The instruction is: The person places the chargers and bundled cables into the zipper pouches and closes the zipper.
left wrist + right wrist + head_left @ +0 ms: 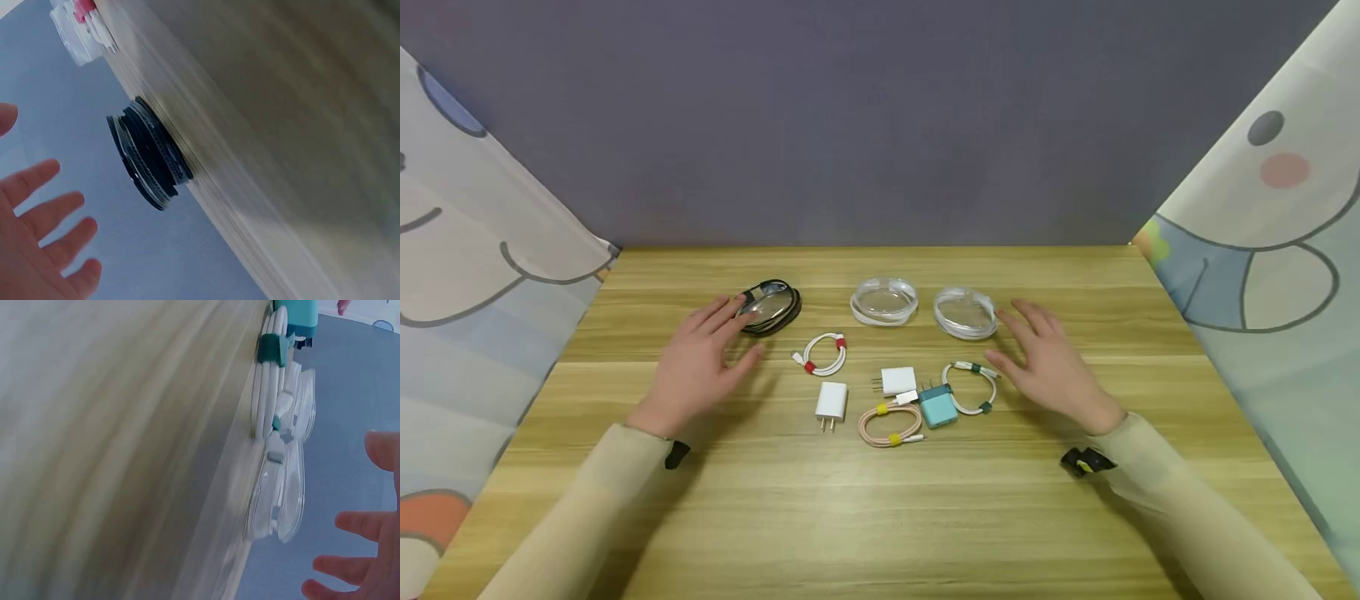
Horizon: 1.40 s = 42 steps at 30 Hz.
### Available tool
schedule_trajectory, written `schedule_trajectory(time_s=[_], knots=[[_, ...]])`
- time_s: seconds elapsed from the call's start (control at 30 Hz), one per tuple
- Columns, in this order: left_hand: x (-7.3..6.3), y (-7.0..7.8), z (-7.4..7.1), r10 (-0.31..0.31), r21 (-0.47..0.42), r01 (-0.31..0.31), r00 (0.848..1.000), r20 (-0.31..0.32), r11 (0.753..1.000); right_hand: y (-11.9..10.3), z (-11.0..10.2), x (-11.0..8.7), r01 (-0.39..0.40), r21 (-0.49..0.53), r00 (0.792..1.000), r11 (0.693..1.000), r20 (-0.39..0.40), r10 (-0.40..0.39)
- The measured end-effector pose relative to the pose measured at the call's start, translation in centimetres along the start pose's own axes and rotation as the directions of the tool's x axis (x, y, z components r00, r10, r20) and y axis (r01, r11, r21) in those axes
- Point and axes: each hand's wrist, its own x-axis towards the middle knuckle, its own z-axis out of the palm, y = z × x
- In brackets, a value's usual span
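My left hand [700, 358] hovers with spread fingers beside a black cable coiled round a clear case [786, 319]; its fingertips overlap the coil's left side in the head view. In the left wrist view that coil [150, 156] appears edge-on, apart from the fingers. On the other side, my right hand [1052, 367] also has its fingers spread and holds nothing. Nearest to it are a clear round case with a white cable [964, 332] and a white cable with green ties [986, 407]. Both hands are above the wooden table [850, 525].
Another white coil in a clear case [883, 320] lies at back centre. Between the hands are a white cable with red ties [841, 343], a beige cable with yellow ties [882, 409], two white plugs [832, 400] and a teal plug [938, 407]. A grey panel [880, 125] stands behind.
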Motion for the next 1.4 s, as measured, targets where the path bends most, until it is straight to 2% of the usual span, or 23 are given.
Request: schedule_trajectory(time_s=[0.2,0.47,0.67,0.93,1.23,1.3,1.4], knots=[[0.5,-1.0,0.2,-0.007,-0.094,0.01,1.0,0.026,0.996,-1.1,0.1,0.9,0.025,0.081,0.999,0.996,-0.031,-0.023],[1.3,-2.3,-0.1,-0.097,-0.233,0.113,0.992,0.08,0.966,-2.7,0.5,2.6,0.083,0.201,0.996,0.976,-0.045,-0.076],[1.8,-2.9,-0.5,-0.111,-0.259,0.128,0.991,0.078,0.957,-3.7,1.1,3.7,0.117,0.295,0.993,0.948,-0.024,-0.115],[2.0,-3.3,-0.4,-0.118,-0.276,0.138,0.989,0.088,0.951,-5.4,1.7,5.1,0.059,0.431,0.992,0.9,0.079,-0.102],[2.3,-3.9,-0.2,-0.106,-0.298,0.139,0.986,0.126,0.944,-7.9,2.3,7.5,0.048,0.536,0.982,0.843,0.129,-0.138],[2.3,-4.0,-0.1,-0.108,-0.3,0.148,0.983,0.146,0.942,-8.4,2.6,8.0,0.04,0.553,0.98,0.832,0.141,-0.141],[2.4,-4.1,-0.1,-0.13,-0.317,0.19,0.971,0.203,0.929,-9.2,3.1,8.7,0.02,0.574,0.976,0.818,0.165,-0.14]])
